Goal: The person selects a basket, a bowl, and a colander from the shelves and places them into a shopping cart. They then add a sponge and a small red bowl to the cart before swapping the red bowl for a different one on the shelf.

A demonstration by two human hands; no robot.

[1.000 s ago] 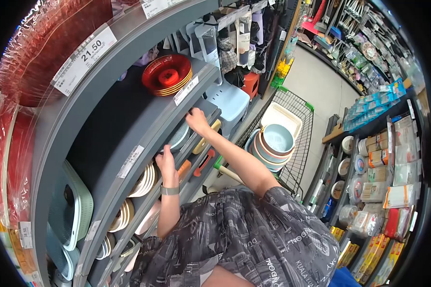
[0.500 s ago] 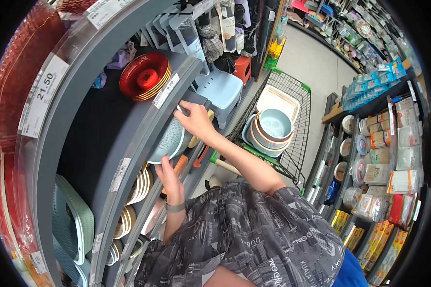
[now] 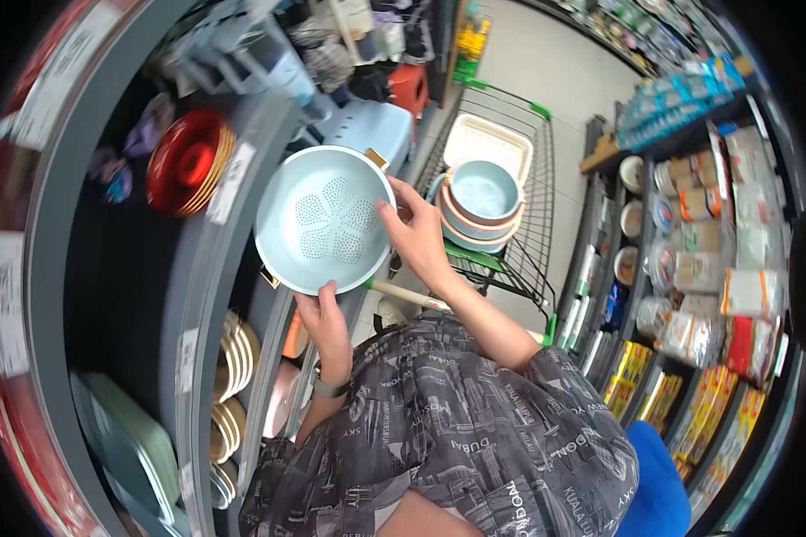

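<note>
A round light-blue colander [image 3: 321,220] with gold-coloured handles is held out in front of the shelf, its perforated inside facing me. My left hand [image 3: 325,324] grips its lower rim, thumb on the edge. On its right side my right hand [image 3: 413,231] holds the rim, thumb on the inside edge. Behind the right hand stands a shopping cart [image 3: 542,179] with a stack of round basins and colanders [image 3: 485,190] and a cream rectangular basket [image 3: 488,148] in it.
Red bowls [image 3: 186,163] sit on the dark shelf at the left, above stacked pale dishes [image 3: 235,356] and a green tray [image 3: 130,443]. A light-blue stool [image 3: 365,130] stands beyond the colander. Shelves of packaged goods [image 3: 700,282] line the right side.
The light-blue colander has come out from the shelf edge and turned its inside toward me. My right hand has moved down and right along its rim. The view has shifted slightly.
</note>
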